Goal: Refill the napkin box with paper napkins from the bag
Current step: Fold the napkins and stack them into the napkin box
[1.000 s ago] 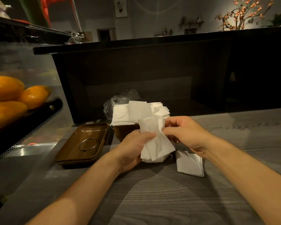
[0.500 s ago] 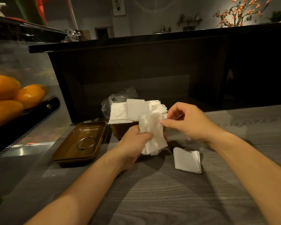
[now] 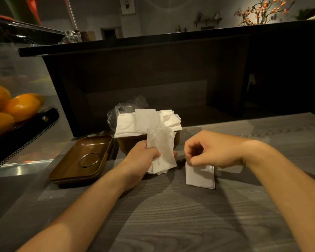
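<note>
My left hand (image 3: 141, 158) grips a crumpled bundle of white napkins (image 3: 161, 150) upright, just in front of the brown napkin box (image 3: 128, 144). A loose heap of napkins (image 3: 145, 122) lies over the box's top and hangs past its rim. The clear plastic bag (image 3: 123, 110) sits behind the box. To the right, my right hand (image 3: 214, 150) has its fingers curled and pinches the top edge of a small pile of folded napkins (image 3: 200, 177) lying flat on the grey table (image 3: 171, 215).
A brown tray-like lid (image 3: 72, 166) with a metal ring (image 3: 89, 159) in it lies left of the box. Oranges (image 3: 20, 107) sit in a black mesh basket (image 3: 25, 131) at far left. A dark counter (image 3: 153, 73) rises behind the table.
My right hand left the bundle and dropped to the right, onto the folded napkins on the table. My left hand keeps holding the bundle in about the same place.
</note>
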Tool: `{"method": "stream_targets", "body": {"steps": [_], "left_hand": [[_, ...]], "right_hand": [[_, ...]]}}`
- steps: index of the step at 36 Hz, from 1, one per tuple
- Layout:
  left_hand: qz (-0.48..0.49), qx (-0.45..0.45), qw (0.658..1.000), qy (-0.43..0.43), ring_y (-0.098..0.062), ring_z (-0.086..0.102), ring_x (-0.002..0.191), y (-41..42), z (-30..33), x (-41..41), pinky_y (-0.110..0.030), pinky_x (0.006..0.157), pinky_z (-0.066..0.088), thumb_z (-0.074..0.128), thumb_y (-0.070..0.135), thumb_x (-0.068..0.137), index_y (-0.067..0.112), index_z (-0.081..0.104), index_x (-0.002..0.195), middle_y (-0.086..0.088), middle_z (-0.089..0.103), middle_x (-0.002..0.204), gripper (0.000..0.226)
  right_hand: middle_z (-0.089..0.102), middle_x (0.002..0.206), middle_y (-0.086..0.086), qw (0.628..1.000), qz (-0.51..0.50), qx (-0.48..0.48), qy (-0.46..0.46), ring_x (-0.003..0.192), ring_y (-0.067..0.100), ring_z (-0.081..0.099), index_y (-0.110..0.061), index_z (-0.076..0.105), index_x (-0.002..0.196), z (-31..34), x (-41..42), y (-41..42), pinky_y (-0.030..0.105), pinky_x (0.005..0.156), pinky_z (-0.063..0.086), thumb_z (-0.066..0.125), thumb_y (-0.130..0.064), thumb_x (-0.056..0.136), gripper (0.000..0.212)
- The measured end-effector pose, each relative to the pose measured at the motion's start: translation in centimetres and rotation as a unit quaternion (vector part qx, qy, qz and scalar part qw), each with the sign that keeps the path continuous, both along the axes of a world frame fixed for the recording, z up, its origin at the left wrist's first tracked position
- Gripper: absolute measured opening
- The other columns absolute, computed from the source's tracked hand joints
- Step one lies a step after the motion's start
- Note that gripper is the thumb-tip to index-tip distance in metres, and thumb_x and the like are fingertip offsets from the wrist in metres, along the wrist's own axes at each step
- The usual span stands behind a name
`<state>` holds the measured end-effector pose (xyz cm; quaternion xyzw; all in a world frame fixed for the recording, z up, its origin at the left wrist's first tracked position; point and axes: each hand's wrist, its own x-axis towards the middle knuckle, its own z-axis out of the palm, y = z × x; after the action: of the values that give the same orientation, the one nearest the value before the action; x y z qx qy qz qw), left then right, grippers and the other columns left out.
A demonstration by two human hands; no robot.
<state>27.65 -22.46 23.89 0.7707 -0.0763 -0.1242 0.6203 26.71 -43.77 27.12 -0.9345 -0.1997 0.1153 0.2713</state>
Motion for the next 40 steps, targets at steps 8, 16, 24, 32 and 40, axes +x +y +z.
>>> {"method": "stream_targets", "body": {"steps": [8,16,24,32,40], "left_hand": [[-0.003,-0.028,1.0,0.011,-0.014,0.075,0.092,-0.2,0.1,-0.1,-0.029,0.082,0.055,0.041,0.002,0.103,0.018,0.05,0.131,-0.002,0.078,0.1,0.034],[0.026,-0.029,0.999,0.001,-0.006,0.074,0.083,-0.6,0.3,-0.4,-0.031,0.083,0.055,0.043,0.002,0.102,0.019,0.058,0.116,0.008,0.078,0.085,0.026],[0.052,-0.003,0.999,-0.015,-0.016,0.066,0.105,-0.6,0.5,-0.6,-0.038,0.097,0.051,0.047,0.008,0.102,0.026,0.06,0.112,0.004,0.073,0.105,0.025],[-0.041,-0.038,0.998,0.029,-0.02,0.071,0.094,-0.7,1.0,-1.3,-0.039,0.083,0.056,0.05,0.029,0.102,0.021,0.063,0.117,-0.002,0.075,0.1,0.021],[-0.135,-0.032,0.99,0.024,-0.013,0.072,0.1,-0.4,1.1,-1.3,-0.036,0.09,0.054,0.063,0.038,0.088,0.029,0.063,0.119,0.001,0.075,0.11,0.031]], "right_hand": [[0.065,0.082,-0.005,0.988,-0.063,-0.126,0.066,0.077,0.014,0.059,-0.02,0.067,0.092,0.0,0.0,-1.1,0.033,0.074,0.049,0.083,-0.054,0.074,0.042],[0.067,0.09,-0.014,0.999,0.023,-0.007,0.02,0.084,0.005,0.065,-0.03,0.066,0.088,0.2,-0.2,-0.2,0.025,0.073,0.056,0.078,-0.019,0.084,0.017],[0.072,0.089,-0.009,0.993,0.005,0.106,-0.046,0.084,0.009,0.069,-0.034,0.069,0.086,0.5,0.0,-0.1,0.029,0.077,0.059,0.085,-0.014,0.078,0.026],[0.074,0.091,-0.01,0.978,0.032,0.17,-0.114,0.09,0.007,0.07,-0.028,0.078,0.093,1.0,-0.4,1.3,0.026,0.082,0.059,0.076,-0.025,0.089,0.006],[0.062,0.094,-0.014,0.967,-0.05,0.166,-0.188,0.084,0.004,0.06,-0.038,0.063,0.099,-0.1,0.3,1.8,0.023,0.07,0.05,0.085,-0.034,0.078,0.03]]}}
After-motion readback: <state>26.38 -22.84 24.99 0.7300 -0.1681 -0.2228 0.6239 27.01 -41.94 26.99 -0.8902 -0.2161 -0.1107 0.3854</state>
